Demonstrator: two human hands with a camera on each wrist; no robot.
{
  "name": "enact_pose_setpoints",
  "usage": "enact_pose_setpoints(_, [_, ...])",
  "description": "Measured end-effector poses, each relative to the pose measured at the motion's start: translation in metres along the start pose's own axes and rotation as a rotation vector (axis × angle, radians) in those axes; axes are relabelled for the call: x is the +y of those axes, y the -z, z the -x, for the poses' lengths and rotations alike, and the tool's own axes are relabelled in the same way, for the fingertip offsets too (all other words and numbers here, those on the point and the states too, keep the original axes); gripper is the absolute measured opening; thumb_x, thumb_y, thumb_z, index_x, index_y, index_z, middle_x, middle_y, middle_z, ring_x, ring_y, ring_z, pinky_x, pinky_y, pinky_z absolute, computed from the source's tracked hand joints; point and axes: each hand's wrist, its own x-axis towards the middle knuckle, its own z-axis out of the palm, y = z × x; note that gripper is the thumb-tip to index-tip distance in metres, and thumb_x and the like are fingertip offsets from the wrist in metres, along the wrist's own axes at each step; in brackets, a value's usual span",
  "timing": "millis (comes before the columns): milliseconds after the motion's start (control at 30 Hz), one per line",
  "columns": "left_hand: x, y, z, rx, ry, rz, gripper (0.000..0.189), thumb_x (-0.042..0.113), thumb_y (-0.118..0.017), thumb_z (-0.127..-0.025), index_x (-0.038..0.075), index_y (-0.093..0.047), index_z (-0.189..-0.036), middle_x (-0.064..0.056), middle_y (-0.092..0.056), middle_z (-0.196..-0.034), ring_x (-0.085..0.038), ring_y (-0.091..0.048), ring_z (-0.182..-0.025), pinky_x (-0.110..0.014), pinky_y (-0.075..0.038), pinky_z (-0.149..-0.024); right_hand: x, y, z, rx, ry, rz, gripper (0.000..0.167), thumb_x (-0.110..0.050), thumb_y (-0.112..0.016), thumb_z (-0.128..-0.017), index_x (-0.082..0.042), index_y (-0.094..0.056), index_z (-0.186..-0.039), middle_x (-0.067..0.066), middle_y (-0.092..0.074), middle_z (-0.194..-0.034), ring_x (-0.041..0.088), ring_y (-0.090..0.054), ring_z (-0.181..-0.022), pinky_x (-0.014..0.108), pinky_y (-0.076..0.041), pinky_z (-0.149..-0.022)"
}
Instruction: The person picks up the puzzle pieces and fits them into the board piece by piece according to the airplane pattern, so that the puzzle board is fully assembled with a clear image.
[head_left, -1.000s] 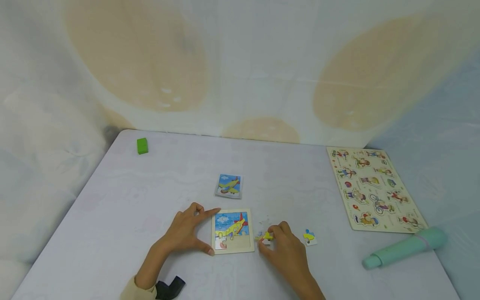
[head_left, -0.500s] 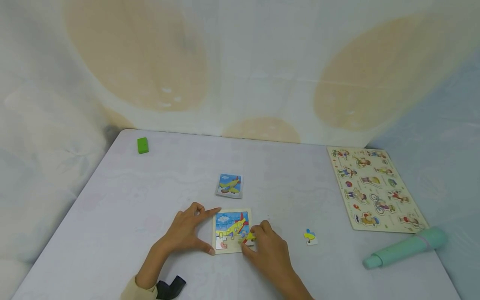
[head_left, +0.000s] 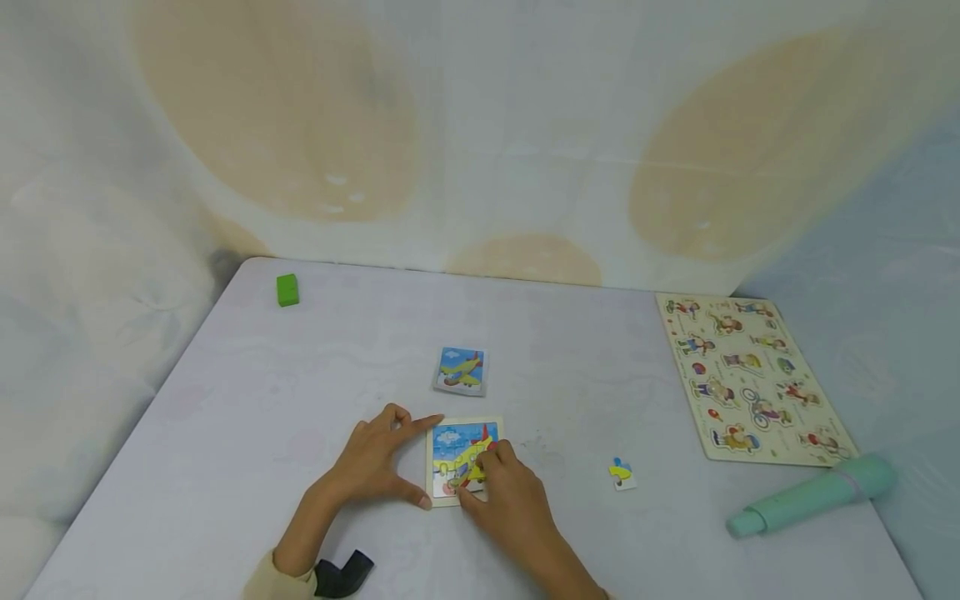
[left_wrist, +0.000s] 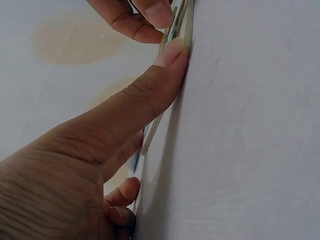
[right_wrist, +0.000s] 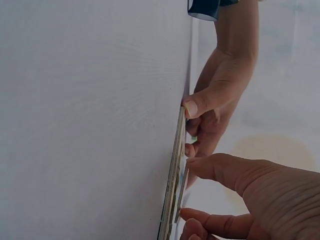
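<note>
A small wooden jigsaw tray (head_left: 450,502) with a yellow airplane picture lies on the table, near the middle front. My left hand (head_left: 375,460) holds its left side, thumb at the near corner and index finger at the far one. Over the lower right part of the picture, my right hand (head_left: 513,493) pinches a yellow jigsaw piece (head_left: 476,473) between thumb and fingers. In the right wrist view that piece (right_wrist: 183,192) is tilted just above the tray (right_wrist: 173,185); its far side is hidden. Another loose jigsaw piece (head_left: 622,474), yellow, blue and white, lies to the right.
A picture card (head_left: 461,372) of the same airplane lies behind the tray. A green block (head_left: 287,290) sits at the far left. On the right are a board of printed figures (head_left: 753,379) and a rolled mint-green thing (head_left: 813,497).
My right hand has carried the pinched piece leftward, from beside the tray to over its lower right part. The left hand has stayed at the tray's left side.
</note>
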Motion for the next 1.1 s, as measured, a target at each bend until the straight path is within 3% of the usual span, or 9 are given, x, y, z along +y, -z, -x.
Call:
enact_pose_setpoints(267, [0.0,0.0,0.0,-0.014,0.018,0.007,0.104,0.063,-0.09,-0.048,0.037,-0.054,-0.142,0.005,-0.041,-0.104,-0.012,-0.039,-0.089,-0.03,-0.028,-0.07,0.0,-0.003,0.0,0.016,0.089,0.074,0.048,-0.035,-0.082,-0.08,0.001,-0.069,-0.108,0.006,-0.055,-0.101,0.009,-0.054,-0.072,0.026,-0.053,-0.065])
enact_pose_setpoints(500, [-0.001,0.0,0.001,-0.007,0.003,0.02,0.103,0.065,-0.089,-0.049,0.035,-0.055,-0.142,0.006,-0.04,-0.104,-0.011,-0.038,-0.087,-0.029,-0.028,-0.07,0.005,0.0,0.007,0.049,0.127,0.116,0.053,-0.044,-0.078,-0.082,-0.003,-0.068,-0.114,0.004,-0.054,-0.099,0.008,-0.053,-0.07,0.022,-0.048,-0.059])
enact_pose_setpoints(667, [-0.001,-0.001,0.001,-0.004,-0.002,0.017,0.103,0.065,-0.089,-0.049,0.036,-0.055,-0.142,0.006,-0.04,-0.104,-0.011,-0.038,-0.088,-0.029,-0.028,-0.071,0.013,0.008,0.017,-0.07,0.158,0.18,0.059,-0.051,-0.076,-0.082,-0.019,-0.066,-0.131,-0.001,-0.042,-0.089,0.006,-0.039,-0.065,0.017,-0.034,-0.052])
enact_pose_setpoints(767, [0.0,-0.001,0.001,-0.002,-0.005,0.017,0.103,0.064,-0.09,-0.049,0.035,-0.055,-0.141,0.006,-0.039,-0.104,-0.011,-0.038,-0.088,-0.029,-0.028,-0.071,0.017,0.011,0.022,-0.14,0.184,0.235,0.062,-0.056,-0.072,-0.082,-0.026,-0.063,-0.135,-0.001,-0.036,-0.086,0.007,-0.035,-0.065,0.018,-0.031,-0.051])
enact_pose_setpoints(1100, [0.001,0.001,0.001,-0.002,0.005,0.005,0.103,0.064,-0.09,-0.048,0.035,-0.055,-0.141,0.006,-0.04,-0.103,-0.011,-0.039,-0.088,-0.03,-0.029,-0.072,0.005,0.008,0.028,-0.207,0.188,0.349,0.068,-0.063,-0.068,-0.081,-0.02,-0.064,-0.135,0.0,-0.038,-0.084,0.008,-0.035,-0.061,0.02,-0.031,-0.05])
